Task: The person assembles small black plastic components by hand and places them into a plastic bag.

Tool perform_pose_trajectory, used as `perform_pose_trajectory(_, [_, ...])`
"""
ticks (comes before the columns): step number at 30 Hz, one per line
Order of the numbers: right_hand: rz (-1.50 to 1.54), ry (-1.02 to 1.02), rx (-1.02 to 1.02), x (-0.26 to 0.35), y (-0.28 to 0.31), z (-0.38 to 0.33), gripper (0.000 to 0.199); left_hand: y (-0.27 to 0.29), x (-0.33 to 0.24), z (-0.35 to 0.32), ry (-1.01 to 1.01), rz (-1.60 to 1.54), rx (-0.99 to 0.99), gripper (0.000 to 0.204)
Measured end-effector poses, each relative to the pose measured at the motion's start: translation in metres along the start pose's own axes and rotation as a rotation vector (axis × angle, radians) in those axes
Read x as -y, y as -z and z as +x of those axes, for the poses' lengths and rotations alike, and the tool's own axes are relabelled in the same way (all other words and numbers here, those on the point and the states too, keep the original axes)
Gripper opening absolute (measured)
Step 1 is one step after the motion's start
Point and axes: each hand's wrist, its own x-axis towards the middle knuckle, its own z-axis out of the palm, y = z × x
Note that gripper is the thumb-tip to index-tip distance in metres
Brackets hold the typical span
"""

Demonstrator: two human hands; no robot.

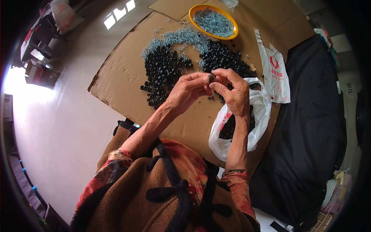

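Note:
My left hand point(183, 92) and my right hand point(236, 96) meet above the cardboard, thumbs and fingers closed around one small, dark, round piece point(211, 78). Its finer shape is partly covered by my fingertips. Beyond my left hand lies a spread of small black hollow caps point(157, 63). A second heap of black rounded pieces point(220, 58) lies beyond my right hand. Small shiny grey-blue pieces point(176, 38) are strewn along the far side of both heaps. Under my right forearm stands an open white plastic bag point(219, 147) with black pieces inside.
A yellow bowl point(191, 16) full of the grey-blue pieces sits at the far edge. A flattened white plastic bag with red print point(279, 81) lies to the right on the cardboard sheet point(119, 69). Black fabric point(309, 123) covers something along the right side.

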Motion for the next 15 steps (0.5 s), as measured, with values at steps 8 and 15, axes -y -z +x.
perform_pose_trajectory(8, [-0.045,0.088,0.168,-0.009,0.018,0.007,0.017,0.001,-0.010,0.004,0.028,0.051,0.076,0.015])
perform_pose_trajectory(15, [-0.339,-0.154,0.013,-0.121,0.003,-0.051,0.012,0.011,-0.001,0.004,-0.028,-0.022,-0.002,0.014])
